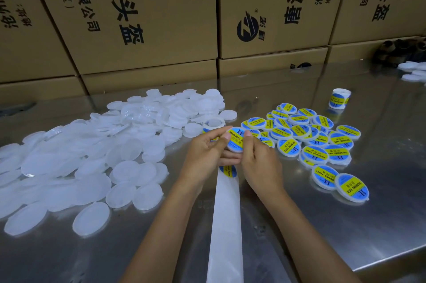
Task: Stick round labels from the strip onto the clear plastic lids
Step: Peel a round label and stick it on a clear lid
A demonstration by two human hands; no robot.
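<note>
At frame centre, the left hand (205, 151) and right hand (258, 158) pinch 1 labelled lid (235, 140) between their fingertips. The white strip (226, 220) trails from beneath the hands toward the bottom edge.

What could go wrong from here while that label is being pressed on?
1. Both the left hand and right hand pinch one lid in the air, so the label could go on skewed or wrinkled.
2. The empty backing strip runs off the table's near edge; its weight might drag the next label away.
3. The labelled pile lies right beside the bare lids, so they could mix.
</note>
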